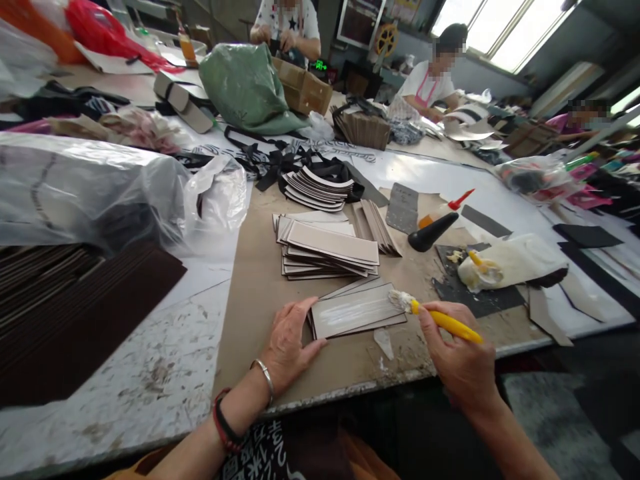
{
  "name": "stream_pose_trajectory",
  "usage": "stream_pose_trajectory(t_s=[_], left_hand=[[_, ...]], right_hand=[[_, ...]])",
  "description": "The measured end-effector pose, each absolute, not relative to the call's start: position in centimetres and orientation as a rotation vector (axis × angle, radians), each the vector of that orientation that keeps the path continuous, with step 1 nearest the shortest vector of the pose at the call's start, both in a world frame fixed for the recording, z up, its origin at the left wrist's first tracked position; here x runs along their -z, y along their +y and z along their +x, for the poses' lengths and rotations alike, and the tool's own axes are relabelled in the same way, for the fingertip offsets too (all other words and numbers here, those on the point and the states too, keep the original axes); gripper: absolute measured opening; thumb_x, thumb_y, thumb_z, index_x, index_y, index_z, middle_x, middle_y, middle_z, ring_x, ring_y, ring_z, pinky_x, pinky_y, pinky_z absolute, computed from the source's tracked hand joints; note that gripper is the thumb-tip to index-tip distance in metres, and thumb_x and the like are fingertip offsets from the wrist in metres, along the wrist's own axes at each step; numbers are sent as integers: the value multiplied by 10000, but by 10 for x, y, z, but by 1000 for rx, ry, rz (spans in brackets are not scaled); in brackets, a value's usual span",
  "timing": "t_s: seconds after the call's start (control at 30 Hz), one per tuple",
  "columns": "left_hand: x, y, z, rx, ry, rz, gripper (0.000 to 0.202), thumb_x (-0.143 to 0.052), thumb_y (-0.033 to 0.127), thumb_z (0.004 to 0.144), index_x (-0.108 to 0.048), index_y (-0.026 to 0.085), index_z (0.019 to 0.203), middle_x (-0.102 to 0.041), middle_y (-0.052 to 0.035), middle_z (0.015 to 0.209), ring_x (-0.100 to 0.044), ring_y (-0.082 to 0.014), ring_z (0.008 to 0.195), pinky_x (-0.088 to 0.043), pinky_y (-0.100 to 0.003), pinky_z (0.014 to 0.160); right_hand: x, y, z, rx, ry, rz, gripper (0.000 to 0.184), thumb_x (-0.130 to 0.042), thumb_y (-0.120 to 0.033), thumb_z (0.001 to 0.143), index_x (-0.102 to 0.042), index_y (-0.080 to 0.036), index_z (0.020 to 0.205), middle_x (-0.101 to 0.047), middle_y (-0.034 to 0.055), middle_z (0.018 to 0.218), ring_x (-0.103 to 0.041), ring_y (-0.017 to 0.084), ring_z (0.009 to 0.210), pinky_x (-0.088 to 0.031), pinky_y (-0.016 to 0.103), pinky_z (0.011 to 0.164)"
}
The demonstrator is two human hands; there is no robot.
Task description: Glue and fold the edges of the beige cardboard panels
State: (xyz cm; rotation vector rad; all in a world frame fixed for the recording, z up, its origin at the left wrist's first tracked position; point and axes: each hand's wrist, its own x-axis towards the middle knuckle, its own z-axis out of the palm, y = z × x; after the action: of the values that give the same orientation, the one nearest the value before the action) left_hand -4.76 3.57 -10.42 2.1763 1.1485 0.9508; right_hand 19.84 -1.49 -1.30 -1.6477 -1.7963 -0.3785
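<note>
My right hand [457, 350] is closed round the yellow handle of a glue brush [453, 325]. The brush's white-coated bristles touch the right end of a grey rectangular panel [353, 312], which carries wet, shiny streaks. At the panel's left end, my left hand [290, 340] grips its short edge, forefinger at the upper corner and thumb at the lower. Other panels lie fanned out beneath it. Just behind is a stack of similar dark-edged panels [330, 250]. A white glue container [510, 262] with a yellow tool in its mouth lies to the right.
Curved pieces [319, 188] are stacked farther back, near a black cone-shaped object [433, 232] and a red-tipped nozzle [461, 199]. Long dark brown sheets [90, 320] and plastic wrapping [100, 190] occupy the left. Two people [427, 83] work across the table; another is far right.
</note>
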Motion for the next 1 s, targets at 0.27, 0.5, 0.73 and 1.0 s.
stream_pose_trajectory(t_s=[0.27,0.5,0.73,1.0], left_hand=[[107,36,-47,-961,1143,2177,599,-655,217,723,-365,187,1247,-547,-95,1176,-496,-255,1071,-409,-441,934],[109,35,-47,-992,1151,2136,605,-662,235,712,-375,180,1242,-547,-110,1177,-509,-260,1072,-419,-441,928],[105,36,-48,-951,1162,2146,676,-717,274,678,-361,174,1244,-545,-112,1179,-507,-265,1076,-416,-445,942],[105,36,-47,-948,1163,2163,679,-729,260,668,-368,162,1235,-549,-112,1182,-502,-265,1069,-417,-443,939]], right_hand=[[33,-15,165,365,-2177,-1568,156,-446,-133,871,-563,-161,971,-589,101,877,-581,219,841,-509,334,738],[29,-35,108,-212,-2053,-1277,230,-487,-51,840,-543,-156,1036,-586,91,907,-563,181,859,-501,291,746],[35,-22,123,-423,-1595,-1501,60,-539,-165,851,-575,-199,884,-563,30,825,-571,164,769,-489,313,703],[37,-20,118,-438,-1531,-1513,48,-546,-219,848,-581,-189,862,-571,35,814,-588,173,740,-504,325,671]])
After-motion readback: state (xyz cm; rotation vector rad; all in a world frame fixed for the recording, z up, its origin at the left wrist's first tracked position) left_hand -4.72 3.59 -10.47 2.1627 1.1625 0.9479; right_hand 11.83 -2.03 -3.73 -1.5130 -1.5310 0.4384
